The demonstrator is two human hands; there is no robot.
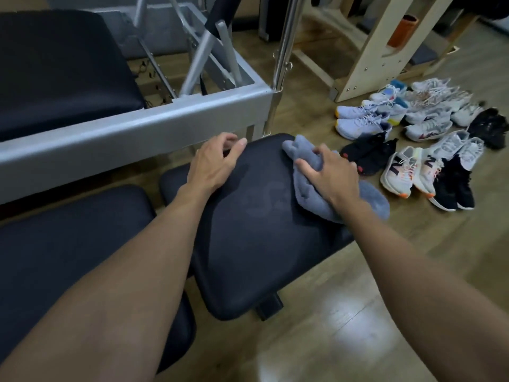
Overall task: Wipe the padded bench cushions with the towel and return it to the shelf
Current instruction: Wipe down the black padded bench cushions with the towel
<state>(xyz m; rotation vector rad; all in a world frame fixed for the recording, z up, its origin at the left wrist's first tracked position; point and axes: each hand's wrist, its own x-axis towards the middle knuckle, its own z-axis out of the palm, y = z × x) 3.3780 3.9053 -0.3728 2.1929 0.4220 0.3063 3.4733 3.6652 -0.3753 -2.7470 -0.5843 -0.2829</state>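
Looking down from the head camera, I see the two hands well apart on one bench cushion. The right hand presses on the grey towel; its fingers are spread and sunk into the folds, so the cloth is bunched between them. The towel lies crumpled on the far right part of this cushion, and one end hangs over the right edge. The left hand rests on the far left corner of the same cushion, with the fingers bent over the edge and the thumb stretched along the top. Both forearms are bare.

On the cushion surface between the hands I notice a faint dull mark. A second cushion, also black, stands just beside the first, on its left. Behind both runs a grey metal frame which carries a black pad. A shiny metal pole rises at the corner of the frame. On the wooden floor to the right, many sport shoes lie in pairs, white ones and black ones. Behind them stands a pale wooden stand.
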